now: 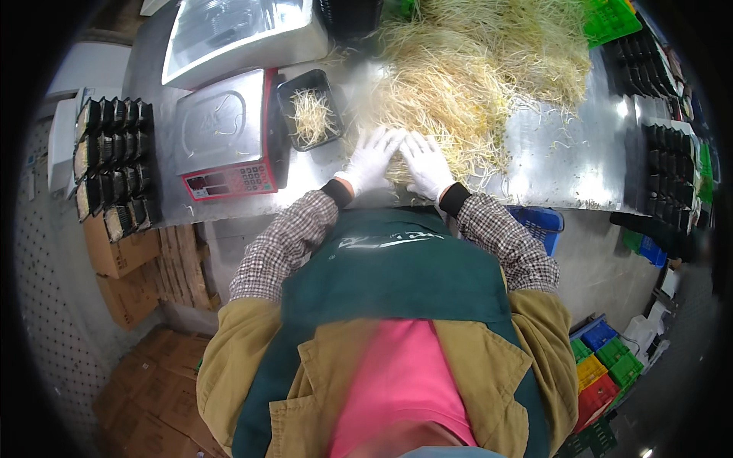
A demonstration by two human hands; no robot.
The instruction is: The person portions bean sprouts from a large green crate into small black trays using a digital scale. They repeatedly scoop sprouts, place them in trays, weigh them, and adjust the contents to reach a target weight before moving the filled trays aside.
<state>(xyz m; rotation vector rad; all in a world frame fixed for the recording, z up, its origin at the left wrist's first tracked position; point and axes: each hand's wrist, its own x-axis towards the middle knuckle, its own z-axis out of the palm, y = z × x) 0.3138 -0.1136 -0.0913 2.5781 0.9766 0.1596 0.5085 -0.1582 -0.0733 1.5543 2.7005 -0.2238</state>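
My left hand [371, 162] and my right hand [426, 165], both in white gloves, lie at the near edge of a large heap of pale bean sprouts [458, 84]. The fingers of each hand are stretched out, and the fingertips almost meet. Both hands touch the sprouts, with none visibly gripped. Left of my left hand, a black plastic tray [311, 79] holds a small portion of sprouts [310, 118]. A red weighing scale [217, 126] with a metal top stands beside that tray, with a few stray sprouts on its plate.
A white foam box [286, 55] sits behind the scale on the metal table [546, 156]. Stacked filled black trays [114, 145] stand at the left, more black trays [668, 172] at the right. A green crate [611, 23] is at the far right, a blue basket [540, 225] below the table edge.
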